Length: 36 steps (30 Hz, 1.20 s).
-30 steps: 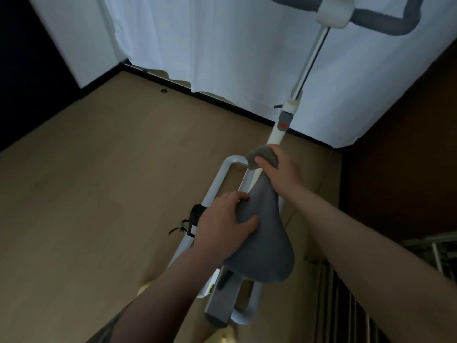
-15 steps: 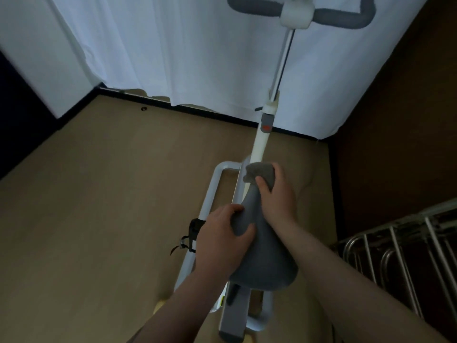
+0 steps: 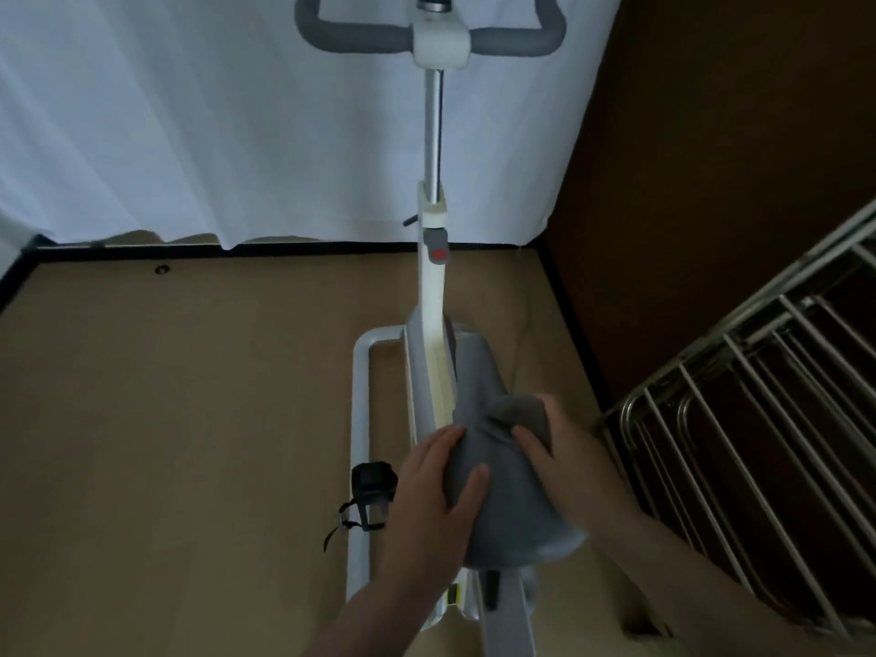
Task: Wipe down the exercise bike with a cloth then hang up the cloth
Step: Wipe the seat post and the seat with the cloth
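The white exercise bike (image 3: 432, 296) stands upright before me, its grey handlebars (image 3: 360, 37) at the top and its grey saddle (image 3: 514, 509) low in the middle. My left hand (image 3: 433, 505) grips the saddle's left side, thumb lying on top. My right hand (image 3: 564, 459) holds a bunched grey cloth (image 3: 521, 412) against the saddle's narrow front end, to the right of the frame. A black pedal (image 3: 372, 481) with a strap sticks out on the left.
A metal drying rack (image 3: 758, 419) with several bars stands close on the right, by a dark brown wall (image 3: 711, 158). A white curtain (image 3: 213, 111) hangs behind the bike. Wooden floor (image 3: 166, 443) stretches to the left.
The view has swung so the bike stands upright and more of the rack shows. My right hand has drawn the cloth back from the frame post onto the saddle's nose. My left hand keeps its grip.
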### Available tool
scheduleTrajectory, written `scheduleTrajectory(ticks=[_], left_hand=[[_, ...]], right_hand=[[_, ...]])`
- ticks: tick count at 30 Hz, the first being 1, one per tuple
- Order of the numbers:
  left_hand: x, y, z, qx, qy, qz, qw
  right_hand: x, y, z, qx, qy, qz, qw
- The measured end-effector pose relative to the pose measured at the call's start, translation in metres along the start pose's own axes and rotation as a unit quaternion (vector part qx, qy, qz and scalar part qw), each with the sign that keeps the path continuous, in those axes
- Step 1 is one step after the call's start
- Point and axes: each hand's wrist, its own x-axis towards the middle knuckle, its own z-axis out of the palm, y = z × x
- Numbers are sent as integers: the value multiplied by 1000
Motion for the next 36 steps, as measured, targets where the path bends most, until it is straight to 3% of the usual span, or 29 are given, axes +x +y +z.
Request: scheduleTrajectory(ticks=[4,6,8,12,18,21,23,25,27,30,36], left_hand=[[-5,-6,-4,-46,-47,0,998],[-7,-8,-10,-79,-67,4,995],[-7,-11,-18,-142,-80,-11,987],[-5,-20,-28,-188,-106,-13,976],[-8,-27,-31,-199,-141,6,970],[-8,-28,-30,-223,-147,-4,964],[-8,-30,-28,-223,-151,-5,963],[-7,-32,-27,-214,-152,0,965],[-8,-31,-28,-188,-151,19,970],[-6,-25,-28,-62,-150,112,980],[19,-8,-15,106,-167,198,960]], right_hand=[[-16,-19,17,-18,76,64,995],[-28,-28,37,-107,141,10,984],[-39,-23,42,-151,148,-64,975],[-43,-11,31,-95,174,23,980],[-90,-34,74,-148,258,-55,953],[-53,-37,68,-197,274,-25,941],[-24,-46,65,-188,244,13,951],[-15,-50,67,-171,225,36,958],[-31,-47,70,-175,249,3,952],[-63,-36,66,-161,265,-19,951],[-10,-34,28,-53,162,194,966]])
